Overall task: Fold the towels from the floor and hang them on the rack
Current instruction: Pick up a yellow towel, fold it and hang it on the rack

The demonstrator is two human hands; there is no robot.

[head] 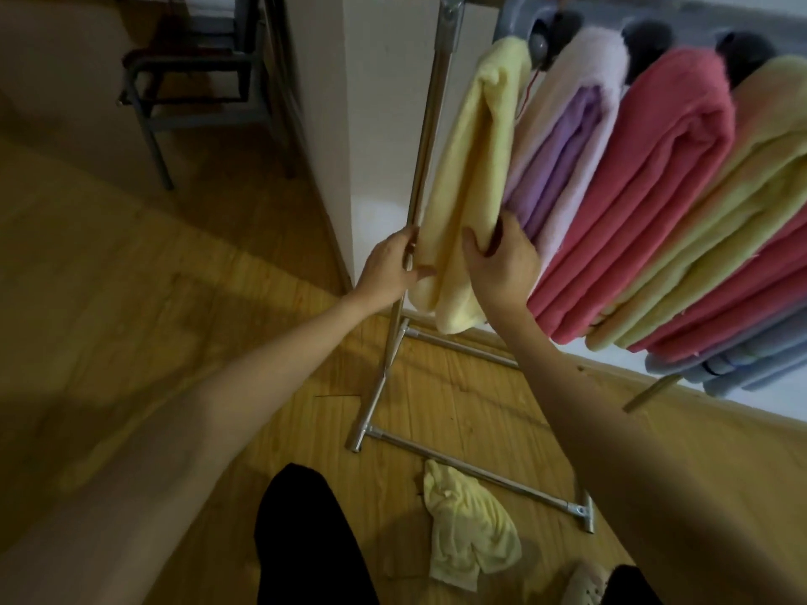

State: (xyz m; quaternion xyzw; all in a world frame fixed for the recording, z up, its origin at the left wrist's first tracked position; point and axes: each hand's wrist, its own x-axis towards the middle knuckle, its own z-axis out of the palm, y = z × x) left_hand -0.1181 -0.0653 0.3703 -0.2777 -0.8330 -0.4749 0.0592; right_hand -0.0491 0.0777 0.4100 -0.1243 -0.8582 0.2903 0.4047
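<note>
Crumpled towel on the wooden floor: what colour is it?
Pale yellow; the crumpled towel on the wooden floor shows best in the head view.

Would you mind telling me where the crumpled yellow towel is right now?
In the head view, the crumpled yellow towel lies on the wooden floor at bottom centre, against the rack's lower base bar, beside the person's dark trouser leg.

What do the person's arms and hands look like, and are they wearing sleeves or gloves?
Both arms are bare from as far up as the picture shows down to the wrist, with no sleeves in sight. The left hand and the right hand wear no gloves, and I see no rings, watch or bracelet. Lower down, the person wears black trousers and a pale shoe with holes.
</note>
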